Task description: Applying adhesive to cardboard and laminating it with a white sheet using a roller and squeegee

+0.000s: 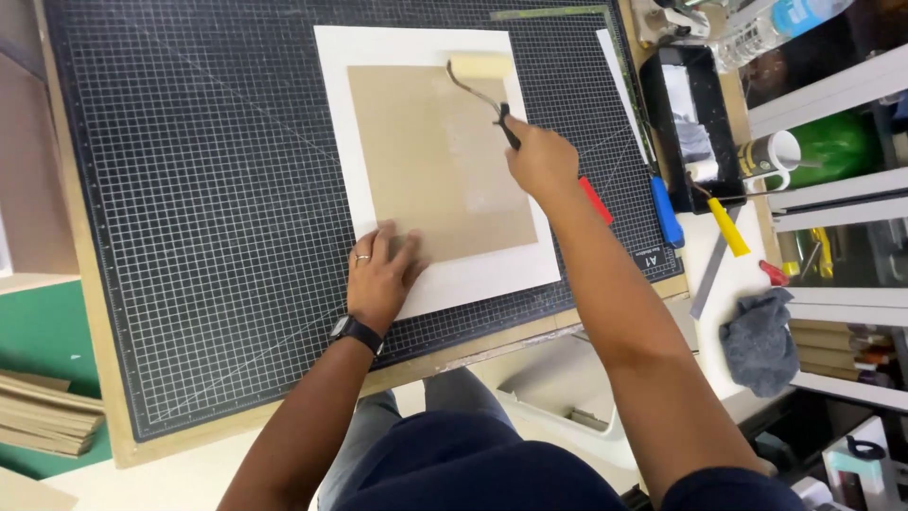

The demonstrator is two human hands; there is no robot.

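Roller [480, 67] sits at the board's [440, 161] twelve o'clock edge, my right hand [541, 161] clenched on its handle. My left hand [381, 274] lies flat, fingers released, pinning the board's seven o'clock corner on white paper [336, 114].

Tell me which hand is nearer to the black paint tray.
Right. The right hand grips the roller handle over the brown board, nearer the black tray. The left hand presses the board's near-left corner, farther away.
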